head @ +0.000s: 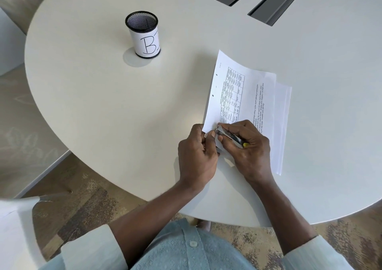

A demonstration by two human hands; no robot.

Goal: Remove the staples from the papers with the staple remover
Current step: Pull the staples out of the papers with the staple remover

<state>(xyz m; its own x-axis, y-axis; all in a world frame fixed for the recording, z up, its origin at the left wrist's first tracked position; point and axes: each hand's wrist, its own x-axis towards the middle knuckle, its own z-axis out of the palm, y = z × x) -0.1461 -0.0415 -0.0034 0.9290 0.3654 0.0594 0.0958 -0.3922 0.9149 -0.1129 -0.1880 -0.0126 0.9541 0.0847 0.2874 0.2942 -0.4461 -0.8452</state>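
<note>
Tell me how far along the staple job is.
Done: nothing I can confirm; no pulled staples show on the table. In hand: the left hand pinches the near corner of the papers while the right hand works the remover there. Left: the staple itself is hidden, and the cup stands apart.

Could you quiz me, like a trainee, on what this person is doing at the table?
1. True or false: the staple remover is in the right hand.
2. Which corner of the papers does the left hand pinch: near or far?
3. The mesh cup stands: A) on the papers, B) apart from them on the table, C) tipped over.

Key: 1 true; 2 near; 3 B.
</note>
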